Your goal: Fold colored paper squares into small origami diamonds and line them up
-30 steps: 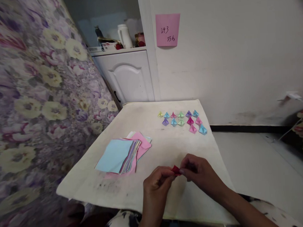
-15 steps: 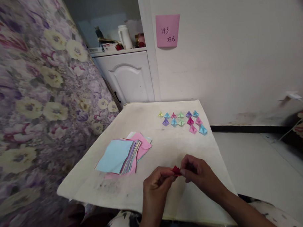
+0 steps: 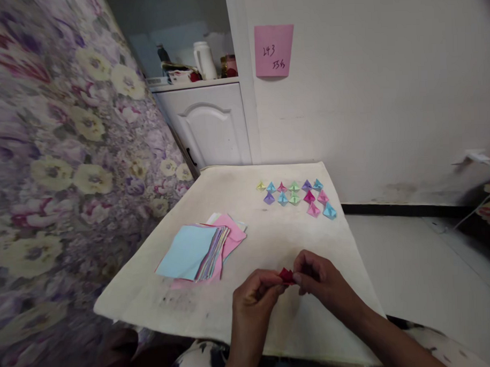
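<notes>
My left hand and my right hand meet just above the near part of a small off-white table. Both pinch a small folded red paper piece between thumb and fingertips. A fanned stack of coloured square papers, light blue on top, lies to the left of my hands. At the far right of the table, several small folded paper shapes in blue, pink, green, purple and yellow lie in two rows.
A floral-patterned fabric surface runs along the left side. Behind the table stand a white cabinet with a white jug on top and a white wall with a pink note. Bare floor lies right of the table.
My hands have stayed in place on the red paper piece, with only small finger movements. The view has shifted slightly.
</notes>
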The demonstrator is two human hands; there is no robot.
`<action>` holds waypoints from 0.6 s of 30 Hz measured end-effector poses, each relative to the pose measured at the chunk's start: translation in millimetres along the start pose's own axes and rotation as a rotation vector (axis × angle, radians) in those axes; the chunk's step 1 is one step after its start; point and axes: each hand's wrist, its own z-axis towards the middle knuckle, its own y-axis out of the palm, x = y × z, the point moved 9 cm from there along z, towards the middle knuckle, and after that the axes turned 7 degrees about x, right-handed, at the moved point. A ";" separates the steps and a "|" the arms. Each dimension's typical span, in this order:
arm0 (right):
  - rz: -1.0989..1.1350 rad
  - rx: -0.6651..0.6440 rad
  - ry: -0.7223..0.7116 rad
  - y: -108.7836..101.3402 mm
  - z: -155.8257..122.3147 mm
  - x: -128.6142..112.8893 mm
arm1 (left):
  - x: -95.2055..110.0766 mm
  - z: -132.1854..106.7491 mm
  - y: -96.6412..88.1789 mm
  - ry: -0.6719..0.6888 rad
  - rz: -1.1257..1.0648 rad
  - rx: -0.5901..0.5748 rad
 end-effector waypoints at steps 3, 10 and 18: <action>-0.020 -0.003 -0.021 0.5 1.2 0.7 | 0.8 -0.2 -0.7 0.009 -0.015 0.003; 0.059 -0.029 0.021 3.0 1.2 3.6 | 1.0 -0.6 -1.3 0.024 -0.019 0.002; 0.185 -0.028 0.047 6.1 -1.0 2.6 | 0.7 1.0 -1.4 0.026 0.015 0.001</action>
